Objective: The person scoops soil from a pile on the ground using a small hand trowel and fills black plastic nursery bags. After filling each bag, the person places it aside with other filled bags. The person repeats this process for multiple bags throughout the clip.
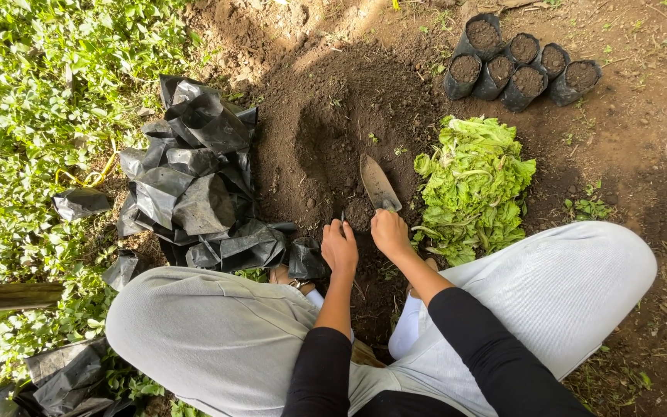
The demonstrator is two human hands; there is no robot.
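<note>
Weeds and low green plants (17,116) cover the ground at the far left, and a yellow cord (90,176) runs through them toward a heap of empty black plastic bags (194,193). That heap is loose and slick-looking, and it touches the edge of the soil mound (333,116); soil that slides off the mound could bury the nearest bags, or a gust could probably carry the light ones off into the weeds

Just right of the heap, the left hand (339,249) is closed around something small and dark at the foot of the mound, most likely the mouth of a bag, though too little of it shows to be sure. If that grip is slack, the opening may fold shut and soil would spill past it

Beside it the right hand (390,232) is wrapped around the handle of a metal trowel (378,184), blade resting on the soil and pointing up the slope. The two hands sit very near each other, so a hasty scoop could nick the left fingers

Further right lies a pile of leafy green cuttings (476,185), touching the mound; crumbling soil could smother it. At the upper right, six filled black bags (523,69) stand packed together, and a knock could tip them
</note>
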